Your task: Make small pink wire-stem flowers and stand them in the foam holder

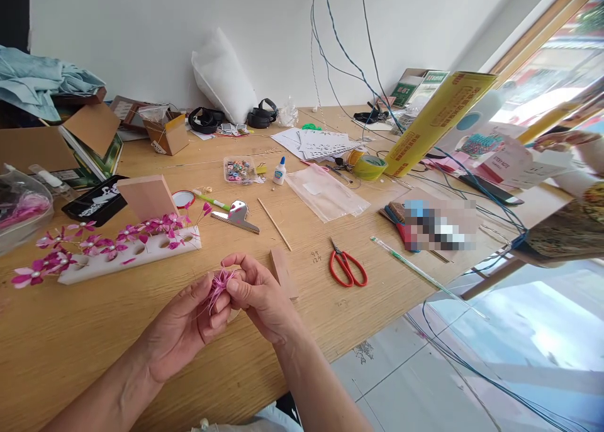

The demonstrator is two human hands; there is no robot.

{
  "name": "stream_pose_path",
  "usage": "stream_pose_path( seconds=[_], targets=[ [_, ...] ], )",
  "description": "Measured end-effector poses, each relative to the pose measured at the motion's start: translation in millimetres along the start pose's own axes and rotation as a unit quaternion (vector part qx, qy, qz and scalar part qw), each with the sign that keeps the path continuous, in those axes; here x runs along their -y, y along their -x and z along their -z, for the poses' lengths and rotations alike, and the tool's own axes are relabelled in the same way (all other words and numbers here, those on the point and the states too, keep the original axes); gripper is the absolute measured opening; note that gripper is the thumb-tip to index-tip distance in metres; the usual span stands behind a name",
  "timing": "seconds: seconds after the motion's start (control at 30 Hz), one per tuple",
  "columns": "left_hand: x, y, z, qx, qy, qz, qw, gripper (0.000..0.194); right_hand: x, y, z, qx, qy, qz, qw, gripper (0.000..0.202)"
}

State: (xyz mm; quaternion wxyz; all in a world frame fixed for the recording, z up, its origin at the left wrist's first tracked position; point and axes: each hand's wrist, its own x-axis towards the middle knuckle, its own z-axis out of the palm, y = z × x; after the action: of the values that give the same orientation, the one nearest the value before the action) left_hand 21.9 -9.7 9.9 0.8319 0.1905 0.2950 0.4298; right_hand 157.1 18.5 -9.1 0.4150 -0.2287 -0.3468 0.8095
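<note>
A small tangle of thin pink strands (218,287) is held between both hands above the table's near edge. My left hand (186,322) pinches it from the left with thumb and fingers. From the right, my right hand (257,293) grips the same strands between thumb and forefinger. Up and to the left, a white foam block with holes (155,251) carries magenta flowers (113,246) on wires. A small wooden block (283,273) lies just beyond my right hand. Scissors with red handles (348,270) rest to the right, blades pointing away.
Beyond the hands are a metal clip (238,217), a wooden stick (275,224), a glue bottle (280,171) and a bead box (240,169). Blue cables (495,180) hang over the right side. Another person's arm (582,149) shows at the far right.
</note>
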Motion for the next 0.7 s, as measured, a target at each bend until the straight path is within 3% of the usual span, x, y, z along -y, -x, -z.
stream_pose_path(
  seconds=[0.27,0.5,0.7],
  targets=[
    [-0.1,-1.0,0.9,0.001,-0.008,-0.015,1.000,0.013,-0.5,0.0,0.2,0.021,-0.023,0.001,1.000,0.039],
    [0.4,-2.3,2.8,-0.015,0.002,-0.030,0.999,0.009,-4.1,-0.2,-5.4,0.005,0.000,0.031,1.000,0.041],
    [-4.1,-0.9,8.4,-0.040,-0.044,-0.057,0.997,0.011,-5.1,1.1,-1.8,-0.054,0.136,0.090,0.985,0.030]
  ],
)
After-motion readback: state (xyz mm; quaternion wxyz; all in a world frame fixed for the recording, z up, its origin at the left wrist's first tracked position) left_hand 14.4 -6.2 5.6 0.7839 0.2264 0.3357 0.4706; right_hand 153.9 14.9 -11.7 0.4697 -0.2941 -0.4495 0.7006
